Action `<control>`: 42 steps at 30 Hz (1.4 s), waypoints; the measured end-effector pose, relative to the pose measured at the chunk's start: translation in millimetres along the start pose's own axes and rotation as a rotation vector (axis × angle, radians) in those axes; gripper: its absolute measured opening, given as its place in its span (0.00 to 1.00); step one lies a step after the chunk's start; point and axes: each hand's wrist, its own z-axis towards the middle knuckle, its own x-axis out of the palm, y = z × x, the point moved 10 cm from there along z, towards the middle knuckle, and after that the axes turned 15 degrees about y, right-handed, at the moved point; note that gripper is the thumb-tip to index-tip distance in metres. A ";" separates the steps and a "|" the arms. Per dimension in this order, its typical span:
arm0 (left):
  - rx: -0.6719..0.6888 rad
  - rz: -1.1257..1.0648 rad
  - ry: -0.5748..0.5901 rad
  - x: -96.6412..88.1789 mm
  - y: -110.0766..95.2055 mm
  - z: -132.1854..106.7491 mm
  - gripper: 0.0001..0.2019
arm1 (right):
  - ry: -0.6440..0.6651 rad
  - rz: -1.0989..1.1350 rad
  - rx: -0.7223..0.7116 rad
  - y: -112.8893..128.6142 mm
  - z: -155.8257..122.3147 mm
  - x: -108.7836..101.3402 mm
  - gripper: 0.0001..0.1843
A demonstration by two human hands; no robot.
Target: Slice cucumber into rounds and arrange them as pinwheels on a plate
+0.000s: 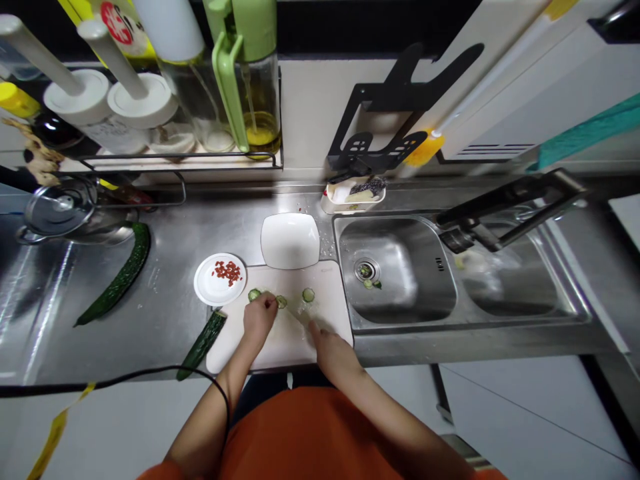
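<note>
Over the pale cutting board (280,347), my left hand (259,323) has its fingers pinched together at a thin cucumber slice (281,302). Another cucumber slice (255,294) lies beside these fingers, partly covered. A third slice (309,295) rests farther right on the board. My right hand (334,353) is closed round a knife; its pale blade (299,316) points up and left toward the pinched slice and blends with the board. The knife's handle is hidden in my palm. Left of the board lies a cut length of cucumber (203,345), its end touching the board edge.
A white plate (204,283) with small red pieces (227,272) and a white square dish (290,241) stand behind the board. A whole cucumber (120,280) lies left. The double sink (400,267) is right. A black cable (150,370) crosses my left forearm.
</note>
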 end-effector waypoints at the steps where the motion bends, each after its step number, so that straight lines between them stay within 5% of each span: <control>1: -0.004 0.000 0.003 0.1 0.2 0.2 0.08 | -0.003 0.002 0.001 0.4 0.0 -0.5 0.28; 26: 0.010 -0.001 -0.005 0.3 0.9 2.1 0.08 | -0.025 -0.021 0.006 6.4 0.9 -6.6 0.27; 42: 0.015 -0.042 -0.004 1.5 0.2 0.8 0.07 | 0.034 0.041 0.021 -2.5 2.3 7.9 0.34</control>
